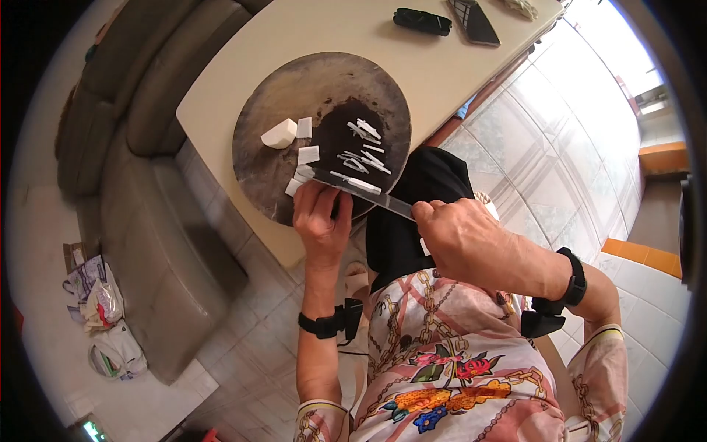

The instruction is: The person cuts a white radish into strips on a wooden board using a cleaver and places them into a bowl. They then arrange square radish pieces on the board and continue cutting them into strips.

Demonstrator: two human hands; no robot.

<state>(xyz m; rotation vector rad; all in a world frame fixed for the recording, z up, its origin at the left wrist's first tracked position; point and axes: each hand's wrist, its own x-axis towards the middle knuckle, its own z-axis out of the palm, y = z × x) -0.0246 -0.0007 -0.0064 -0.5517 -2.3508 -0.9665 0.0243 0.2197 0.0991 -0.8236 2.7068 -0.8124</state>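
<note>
My right hand is wrapped round the handle of a kitchen knife. Its blade lies across the near side of a round, dark-stained chopping board. My left hand has its fingers curled down at the board's near edge, close against the blade; what is under the fingertips is hidden. White slices of a firm, pale food lie beyond and left of these fingers. Farther back sits a larger white chunk. Thin white strips are scattered on the right half, some right along the blade.
The board rests on a cream table. A black case and a phone lie at its far end. A grey leather sofa runs along the left. Bags sit on the floor beyond it.
</note>
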